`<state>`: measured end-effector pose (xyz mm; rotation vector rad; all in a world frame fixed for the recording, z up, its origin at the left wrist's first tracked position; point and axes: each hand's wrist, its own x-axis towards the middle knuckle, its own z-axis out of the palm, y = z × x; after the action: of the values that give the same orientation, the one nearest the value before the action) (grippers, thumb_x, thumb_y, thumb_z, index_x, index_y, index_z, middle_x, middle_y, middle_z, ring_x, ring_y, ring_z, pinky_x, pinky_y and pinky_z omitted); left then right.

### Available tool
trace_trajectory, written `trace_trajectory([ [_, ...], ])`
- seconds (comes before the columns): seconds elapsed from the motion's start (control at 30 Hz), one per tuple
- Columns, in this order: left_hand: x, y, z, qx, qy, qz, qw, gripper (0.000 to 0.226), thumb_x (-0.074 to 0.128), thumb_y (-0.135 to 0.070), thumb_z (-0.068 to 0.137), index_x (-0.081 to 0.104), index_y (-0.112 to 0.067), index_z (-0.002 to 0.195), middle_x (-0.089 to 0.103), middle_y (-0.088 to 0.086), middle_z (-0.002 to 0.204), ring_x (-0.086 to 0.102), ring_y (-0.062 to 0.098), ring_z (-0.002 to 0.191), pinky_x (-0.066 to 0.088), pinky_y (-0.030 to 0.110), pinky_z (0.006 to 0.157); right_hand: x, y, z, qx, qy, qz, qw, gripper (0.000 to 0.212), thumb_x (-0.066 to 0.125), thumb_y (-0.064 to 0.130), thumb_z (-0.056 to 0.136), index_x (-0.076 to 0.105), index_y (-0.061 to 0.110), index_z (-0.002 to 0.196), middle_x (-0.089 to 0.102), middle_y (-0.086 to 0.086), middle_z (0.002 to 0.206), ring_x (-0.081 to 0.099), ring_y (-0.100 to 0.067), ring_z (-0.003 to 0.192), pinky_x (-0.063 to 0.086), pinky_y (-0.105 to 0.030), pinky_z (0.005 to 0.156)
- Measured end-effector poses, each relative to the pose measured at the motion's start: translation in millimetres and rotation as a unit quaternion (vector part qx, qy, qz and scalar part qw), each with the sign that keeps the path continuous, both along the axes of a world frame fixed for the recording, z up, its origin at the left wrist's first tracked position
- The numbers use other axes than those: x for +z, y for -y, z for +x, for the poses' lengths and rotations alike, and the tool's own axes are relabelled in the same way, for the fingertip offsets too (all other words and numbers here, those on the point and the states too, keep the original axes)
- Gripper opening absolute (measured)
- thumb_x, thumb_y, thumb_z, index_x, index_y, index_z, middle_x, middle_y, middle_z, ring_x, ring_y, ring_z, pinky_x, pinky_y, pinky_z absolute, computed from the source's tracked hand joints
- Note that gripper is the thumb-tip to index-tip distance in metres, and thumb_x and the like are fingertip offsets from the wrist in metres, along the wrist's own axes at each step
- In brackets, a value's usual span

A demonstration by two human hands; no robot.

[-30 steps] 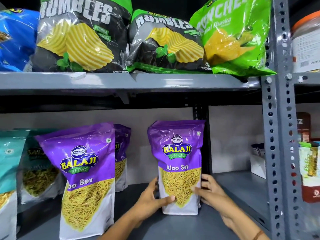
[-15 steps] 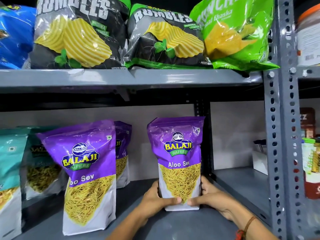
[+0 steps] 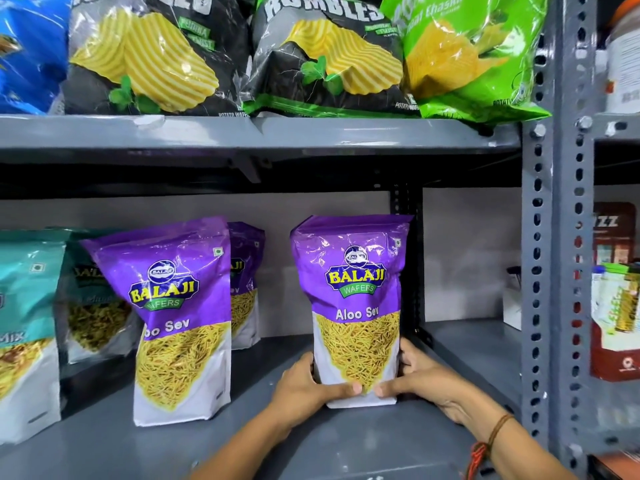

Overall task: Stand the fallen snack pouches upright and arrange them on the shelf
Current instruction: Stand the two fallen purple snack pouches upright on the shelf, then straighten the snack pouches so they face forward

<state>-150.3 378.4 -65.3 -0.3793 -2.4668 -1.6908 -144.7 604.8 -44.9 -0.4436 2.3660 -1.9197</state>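
A purple Aloo Sev pouch (image 3: pixel 355 299) stands upright on the grey lower shelf (image 3: pixel 145 445), near the dark rear post. My left hand (image 3: pixel 304 386) wraps its lower left side and my right hand (image 3: pixel 420 375) its lower right side, thumbs meeting across the front bottom. A second purple Aloo Sev pouch (image 3: pixel 176 317) stands upright to the left, nearer the front. A third purple pouch (image 3: pixel 246 282) stands behind it, partly hidden. Teal pouches (image 3: pixel 26 327) stand at the far left.
The upper shelf (image 3: pixel 263 133) carries black Rumbles chip bags (image 3: pixel 152 57), a green chip bag (image 3: pixel 464 57) and a blue bag (image 3: pixel 31 50). A perforated grey upright (image 3: pixel 554 271) bounds the shelf on the right. Beyond it are packets and a jar. A white box (image 3: pixel 512 303) sits back right.
My hands slid lower and closer together on the pouch, thumbs now meeting at its bottom front. The pouch stays upright and has shifted slightly toward the back.
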Motion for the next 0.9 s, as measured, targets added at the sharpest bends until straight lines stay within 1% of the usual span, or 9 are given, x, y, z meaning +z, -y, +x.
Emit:
trace_trajectory([
  [0.13,3,-4,13,0.014,0.004,-0.002,1.000,0.086,0.090,-0.065,0.031,0.058,-0.045,0.108,0.072,-0.031,0.106,0.068,-0.010,0.098,0.056,0.027,0.094,4,0,8,-0.003,-0.031,0.004,1.000,0.106,0.096,0.020,0.046,0.037,0.027,0.134,0.062,0.001,0.134,0.059,-0.016,0.122,0.044,-0.042,0.110],
  [0.2,9,-3,21,0.040,-0.034,0.002,0.999,0.095,0.086,-0.071,0.030,0.052,-0.041,0.113,0.067,-0.027,0.117,0.065,-0.006,0.110,0.052,0.027,0.101,11,6,14,-0.079,-0.141,0.017,0.987,0.116,0.097,0.032,0.049,0.026,0.035,0.141,0.049,0.008,0.144,0.048,-0.007,0.129,0.038,-0.034,0.111],
  [0.27,20,4,34,0.093,-0.128,-0.003,0.987,0.108,0.079,-0.078,0.035,0.046,-0.038,0.131,0.059,-0.024,0.125,0.058,-0.006,0.118,0.045,0.019,0.103,21,19,24,-0.214,-0.293,0.062,0.930,0.113,0.092,0.043,0.055,0.024,0.034,0.145,0.038,0.011,0.147,0.035,-0.004,0.135,0.032,-0.031,0.112],
  [0.4,49,48,60,0.240,-0.402,-0.009,0.884,0.059,0.074,-0.055,0.073,0.052,-0.033,0.123,0.056,-0.024,0.125,0.055,0.001,0.121,0.038,0.015,0.102,38,75,48,-0.286,-0.545,0.074,0.784,0.079,0.072,0.044,0.074,0.037,0.021,0.141,0.042,0.004,0.143,0.034,-0.006,0.140,0.024,-0.020,0.117],
  [0.5,53,98,67,0.342,-0.488,-0.004,0.803,0.058,0.069,-0.047,0.076,0.047,-0.017,0.120,0.042,-0.011,0.120,0.047,0.022,0.116,0.033,0.026,0.105,44,130,57,-0.194,-0.540,0.076,0.816,0.070,0.069,0.042,0.076,0.039,0.028,0.138,0.045,0.017,0.137,0.037,0.007,0.132,0.022,-0.006,0.111],
  [0.63,31,176,64,0.366,-0.360,0.040,0.857,0.078,0.066,-0.062,0.066,0.041,-0.018,0.125,0.037,-0.010,0.119,0.043,0.025,0.119,0.035,0.038,0.107,34,190,36,-0.051,-0.379,0.130,0.915,0.078,0.073,0.041,0.075,0.033,0.035,0.142,0.045,0.023,0.140,0.036,0.014,0.130,0.030,-0.013,0.112],
  [0.77,9,251,40,0.165,-0.126,-0.010,0.978,0.116,0.087,-0.055,0.046,0.032,-0.023,0.144,0.053,-0.005,0.130,0.051,0.013,0.122,0.040,0.020,0.100,17,232,7,0.002,-0.212,0.187,0.959,0.096,0.082,0.033,0.070,0.025,0.026,0.147,0.045,0.003,0.147,0.042,-0.014,0.136,0.036,-0.039,0.115],
  [0.83,-1,270,27,0.059,-0.046,-0.052,0.996,0.126,0.093,-0.050,0.041,0.025,-0.030,0.145,0.052,-0.016,0.129,0.052,0.005,0.123,0.039,0.001,0.089,8,242,-3,0.035,-0.156,0.210,0.964,0.105,0.084,0.037,0.065,0.019,0.026,0.147,0.046,0.008,0.144,0.045,-0.009,0.132,0.036,-0.028,0.113],
  [0.9,-7,284,17,-0.002,-0.007,-0.061,0.998,0.122,0.094,-0.053,0.038,0.029,-0.034,0.140,0.056,-0.022,0.131,0.056,0.001,0.124,0.045,0.008,0.097,0,256,-9,0.048,-0.120,0.216,0.968,0.117,0.086,0.041,0.058,0.012,0.027,0.148,0.042,0.016,0.142,0.043,0.000,0.128,0.035,-0.014,0.104],
])
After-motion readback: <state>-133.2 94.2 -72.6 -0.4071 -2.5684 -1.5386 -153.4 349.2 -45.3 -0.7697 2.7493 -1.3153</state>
